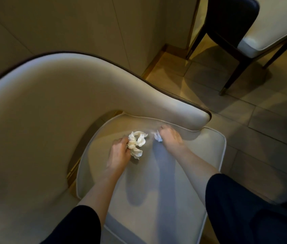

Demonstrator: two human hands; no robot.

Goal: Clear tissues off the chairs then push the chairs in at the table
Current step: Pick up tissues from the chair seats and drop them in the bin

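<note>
Cream seat (pixel 156 182): both tissues sat near back edge.
Left hand (pixel 120 153): grip clamped on tissue wad (pixel 137 143).
Right hand (pixel 171 136): at small tissue (pixel 158 137); grip blurred, cannot tell.
Risk: loosely bunched wad could shed pieces.

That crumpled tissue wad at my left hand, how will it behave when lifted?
Probably light and floppy: the tissue wad shows thin, loose folds. It likely squashes in the left hand gripping it. Unlikely to roll, being irregular.
</note>
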